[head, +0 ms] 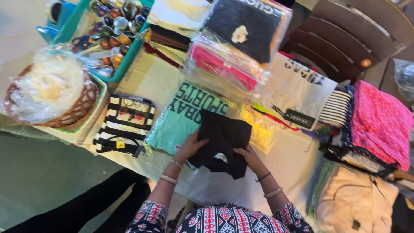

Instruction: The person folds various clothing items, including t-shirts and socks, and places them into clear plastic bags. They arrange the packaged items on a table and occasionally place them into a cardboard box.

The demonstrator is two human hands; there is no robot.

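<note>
1. Both hands are on a folded black garment point(224, 140) in the middle of the table. Our left hand point(192, 146) grasps its left edge, fingers curled over the cloth.
2. Our right hand point(250, 157) pinches the garment's near right edge, next to a small white tag on the fabric.
3. The black piece lies half over a bagged teal t-shirt point(181, 114) with dark lettering, and its near end rests on the pale tablecloth point(241, 185).
4. Just left of the teal one is a black-and-white striped top point(125, 125) with a yellow sticker.
5. Right of the black garment there's a yellow item in a clear bag point(261, 127), and further right a white printed shirt point(297, 92).
6. Far side: a pink garment in plastic point(224, 64) and a dark bagged one behind it.
7. Far left we've got a wicker basket point(79, 108) stuffed with crinkly plastic, plus a teal tray of shiny capsules point(114, 30).
8. Far right: a pink dotted cloth pile point(381, 121).
</note>
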